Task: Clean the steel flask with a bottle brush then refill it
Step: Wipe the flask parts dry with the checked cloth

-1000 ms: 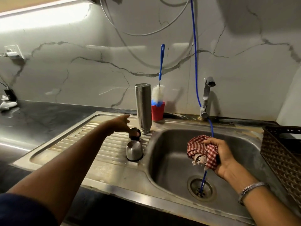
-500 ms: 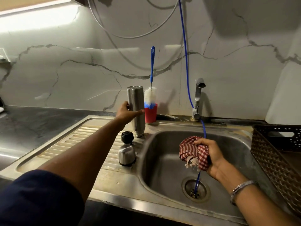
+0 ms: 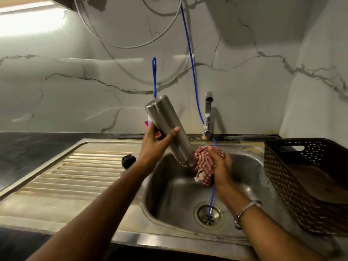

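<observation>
The steel flask [image 3: 168, 129] is up off the counter and tipped hard over the sink basin [image 3: 169, 194], base end pointing up toward the wall and the mouth end angled down into the bowl. The left hand [image 3: 156, 146] has it wrapped around the middle, thumb over the front of the body and the other fingers curled behind, so it's a proper full grasp. Right at the low end of the flask, just below and to the right of that grip, the right hand [image 3: 221, 166] is bunched around a red and white checked cloth [image 3: 204, 162], fingers closed tight on it, and the cloth sits right against the flask's mouth; can't tell if any of it is actually inside the opening. There's a metal bracelet [image 3: 246, 210] on that wrist. Behind the gripped flask, the blue handle of the bottle brush [image 3: 154, 78] sticks straight up against the marble wall, and a bit of a red cup [image 3: 146, 124] peeks out just behind the left hand's fingers. A little to the left of the grip and lower, a black cap [image 3: 128, 160] sits on the ribbed drainboard [image 3: 84, 176]. To the right of the flask there's the tap [image 3: 208, 113], with a thin blue tube [image 3: 190, 59] hanging down the wall past it, behind the cloth hand and into the drain [image 3: 209, 216]. Farther right, a dark woven basket [image 3: 308, 178] sits beside the sink.
</observation>
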